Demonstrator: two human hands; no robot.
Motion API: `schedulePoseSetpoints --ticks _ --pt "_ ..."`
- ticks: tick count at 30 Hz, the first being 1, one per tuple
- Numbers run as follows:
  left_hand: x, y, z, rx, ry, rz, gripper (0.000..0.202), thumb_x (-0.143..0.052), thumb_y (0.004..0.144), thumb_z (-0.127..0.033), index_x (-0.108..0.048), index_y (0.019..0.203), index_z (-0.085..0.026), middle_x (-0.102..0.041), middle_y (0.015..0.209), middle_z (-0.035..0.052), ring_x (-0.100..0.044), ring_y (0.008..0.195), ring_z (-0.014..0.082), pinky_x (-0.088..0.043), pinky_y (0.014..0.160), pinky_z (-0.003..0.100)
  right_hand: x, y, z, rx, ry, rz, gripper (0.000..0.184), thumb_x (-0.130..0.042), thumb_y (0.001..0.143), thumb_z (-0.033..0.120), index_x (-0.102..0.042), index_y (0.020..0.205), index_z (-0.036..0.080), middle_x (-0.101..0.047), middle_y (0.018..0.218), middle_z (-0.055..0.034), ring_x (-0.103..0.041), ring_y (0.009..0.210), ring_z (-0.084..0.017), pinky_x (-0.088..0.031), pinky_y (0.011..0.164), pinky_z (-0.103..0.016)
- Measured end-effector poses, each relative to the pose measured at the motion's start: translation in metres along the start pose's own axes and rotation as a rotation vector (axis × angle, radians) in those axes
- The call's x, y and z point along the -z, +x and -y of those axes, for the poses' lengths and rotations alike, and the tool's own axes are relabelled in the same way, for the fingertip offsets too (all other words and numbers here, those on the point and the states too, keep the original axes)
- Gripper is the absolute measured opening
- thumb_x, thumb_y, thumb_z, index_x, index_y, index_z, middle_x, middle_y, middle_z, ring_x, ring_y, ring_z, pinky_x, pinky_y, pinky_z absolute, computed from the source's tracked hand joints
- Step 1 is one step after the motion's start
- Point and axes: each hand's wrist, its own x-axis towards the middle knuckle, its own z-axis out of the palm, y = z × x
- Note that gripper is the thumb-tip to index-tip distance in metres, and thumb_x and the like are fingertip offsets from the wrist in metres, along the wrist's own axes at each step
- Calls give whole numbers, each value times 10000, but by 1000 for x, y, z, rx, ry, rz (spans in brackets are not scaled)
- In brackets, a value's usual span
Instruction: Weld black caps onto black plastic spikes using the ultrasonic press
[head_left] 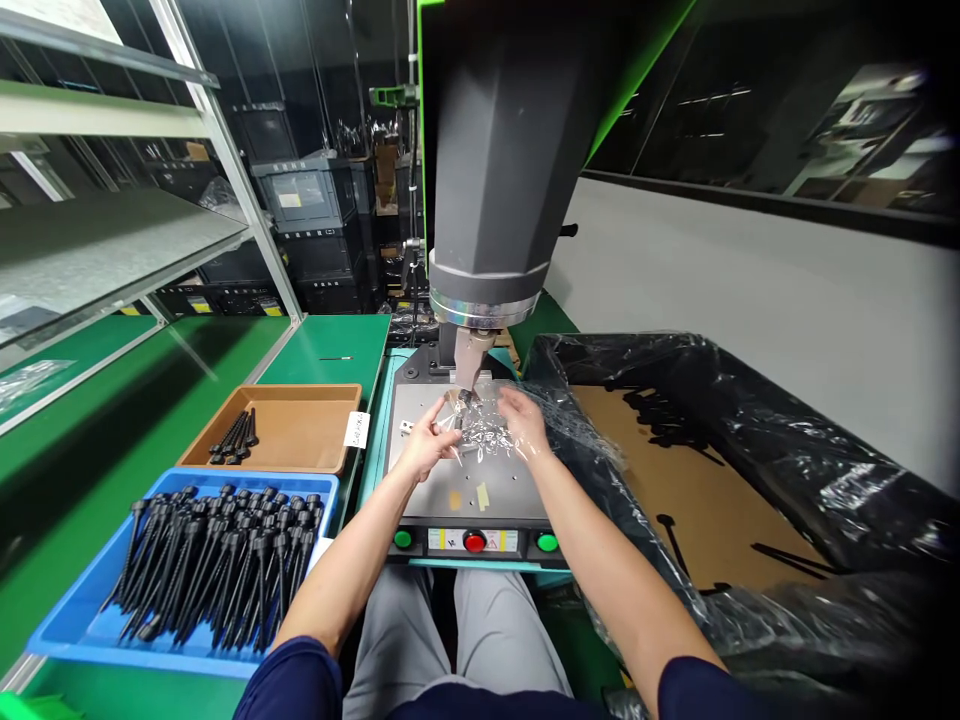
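Observation:
My left hand point(429, 443) is at the left of the machine's metal plate point(435, 495), thumb and forefinger stretched apart near a small dark part point(464, 398). That part sits right below the tip of the metal horn point(471, 355). My right hand point(525, 420), a little blurred, is on the other side with its fingers extended and nothing visible in them. Shiny clear plastic point(487, 430) lies between the hands and partly blurs the view of the dark part. Whether my left thumb touches the part, I cannot tell.
A blue tray point(217, 660) full of black plastic rods with heads stands left, behind it a brown tray point(292, 400) with several more. A box lined with black plastic point(637, 350) holds loose black pieces on the right. Red and green buttons point(474, 541) line the machine's front.

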Motion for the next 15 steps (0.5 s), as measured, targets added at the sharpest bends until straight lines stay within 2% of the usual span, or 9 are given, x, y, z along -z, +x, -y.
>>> schedulePoseSetpoints --ticks 4,10,15 --pt "-3 1 3 10 10 -10 988 -802 665 -254 -274 1499 -205 -549 587 -81 -565 457 101 -486 507 238 8 6 -5 -8 -21 -20 500 -685 661 507 -690 1014 154 -646 1188 -151 -592 1070 -284 -448 925 -456" --pt "-5 0 6 22 2 2 1025 -801 669 -270 -221 1510 -178 -545 618 -73 -584 473 119 -496 520 253 13 -8 -20 -54 -69 26 543 -671 676 548 -687 1033 139 -688 1074 -170 -630 1005 -297 -488 848 -445" --pt "-3 2 8 23 12 -4 1018 -777 698 -286 -183 1511 -134 -577 637 -46 -584 494 128 -503 547 272 17 -23 -25 -5 -174 82 442 -665 675 506 -717 926 146 -674 1114 -164 -603 1075 -298 -432 968 -487"
